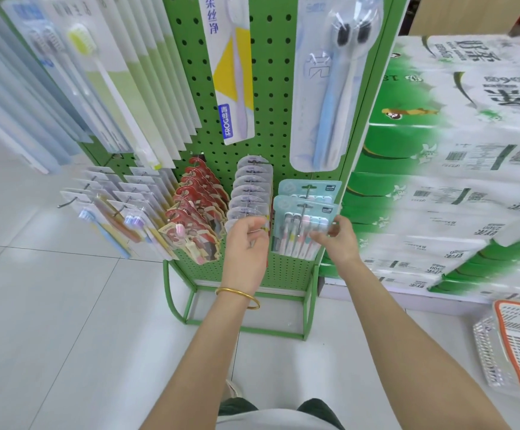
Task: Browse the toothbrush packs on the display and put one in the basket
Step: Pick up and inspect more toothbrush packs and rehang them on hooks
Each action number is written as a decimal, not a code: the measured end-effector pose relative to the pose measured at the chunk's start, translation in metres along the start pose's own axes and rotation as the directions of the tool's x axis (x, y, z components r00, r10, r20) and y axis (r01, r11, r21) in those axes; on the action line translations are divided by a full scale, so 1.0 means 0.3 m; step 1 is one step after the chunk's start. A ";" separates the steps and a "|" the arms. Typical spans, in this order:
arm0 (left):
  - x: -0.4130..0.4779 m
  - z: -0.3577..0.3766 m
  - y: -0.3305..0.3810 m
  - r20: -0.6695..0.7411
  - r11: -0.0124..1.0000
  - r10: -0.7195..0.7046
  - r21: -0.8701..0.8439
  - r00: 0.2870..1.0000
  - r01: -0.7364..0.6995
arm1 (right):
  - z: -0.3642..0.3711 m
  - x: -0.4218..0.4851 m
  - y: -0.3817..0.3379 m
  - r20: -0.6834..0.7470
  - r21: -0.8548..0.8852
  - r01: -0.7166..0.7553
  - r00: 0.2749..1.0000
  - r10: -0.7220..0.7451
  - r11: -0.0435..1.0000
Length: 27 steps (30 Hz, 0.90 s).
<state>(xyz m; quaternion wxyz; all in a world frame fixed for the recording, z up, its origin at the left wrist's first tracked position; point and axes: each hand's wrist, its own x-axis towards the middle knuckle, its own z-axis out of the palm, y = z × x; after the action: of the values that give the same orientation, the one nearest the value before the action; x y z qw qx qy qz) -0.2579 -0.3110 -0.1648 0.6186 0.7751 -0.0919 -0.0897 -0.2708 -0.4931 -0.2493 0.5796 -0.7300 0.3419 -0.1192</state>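
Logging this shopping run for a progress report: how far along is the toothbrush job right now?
Done: the person is at the bottom row. In hand: the right hand pinches the front multicolour pack, which hangs on its hook; the left hand is at the clear packs beside it. Left: lift one pack off and put it in the basket on the floor, where no pack shows.

You had two hands in view: left hand (246,243), right hand (338,242). One gold bangle (237,294). One green display rack (271,88). One basket (488,352).

Teal multi-brush packs (305,212): two on one hook; front one showed five brush heads.

Clear rounded packs (249,193): about seven.

Red packs (196,193): at least six, exact count unclear.

Upper row: one single-brush pack (230,72), one twin-brush pack (333,88).
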 end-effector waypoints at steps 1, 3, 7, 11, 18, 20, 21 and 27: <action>-0.001 -0.001 -0.001 -0.001 1.000 0.002 0.001 1.000 -0.002 | 0.000 -0.003 0.003 0.013 -0.022 0.008 1.000 -0.008 1.000; -0.004 -0.001 -0.005 -0.004 1.000 0.002 0.002 1.000 -0.002 | 0.000 -0.012 0.009 0.028 -0.035 0.032 0.999 -0.031 0.999; -0.011 -0.002 -0.008 0.011 1.000 -0.010 0.024 1.000 0.009 | -0.007 -0.033 0.012 0.029 0.001 0.058 0.998 -0.058 0.998; -0.016 0.000 -0.012 0.012 1.000 -0.013 0.023 1.000 0.013 | -0.029 -0.047 0.037 0.060 -0.027 0.081 0.995 -0.079 0.996; -0.029 0.015 -0.041 0.011 0.997 -0.075 0.010 0.997 0.075 | -0.072 -0.119 0.065 0.188 0.000 0.097 0.977 -0.096 0.995; -0.035 0.017 -0.045 0.005 0.997 -0.072 0.000 0.997 0.072 | -0.084 -0.136 0.076 0.223 0.032 0.079 0.971 -0.085 0.996; -0.039 0.018 -0.046 0.000 0.998 -0.070 -0.005 0.998 0.070 | -0.089 -0.146 0.079 0.239 0.053 0.074 0.967 -0.084 0.996; -0.049 0.027 -0.055 -0.030 0.998 -0.059 -0.027 0.998 0.058 | -0.116 -0.180 0.077 0.292 0.104 0.090 0.949 -0.117 0.990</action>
<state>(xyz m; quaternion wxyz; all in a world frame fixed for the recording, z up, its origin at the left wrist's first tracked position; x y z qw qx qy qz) -0.2737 -0.3112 -0.1822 0.6271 0.7707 -0.0586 -0.0970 -0.3387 -0.4875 -0.2483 0.6494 -0.7299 0.2065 -0.0537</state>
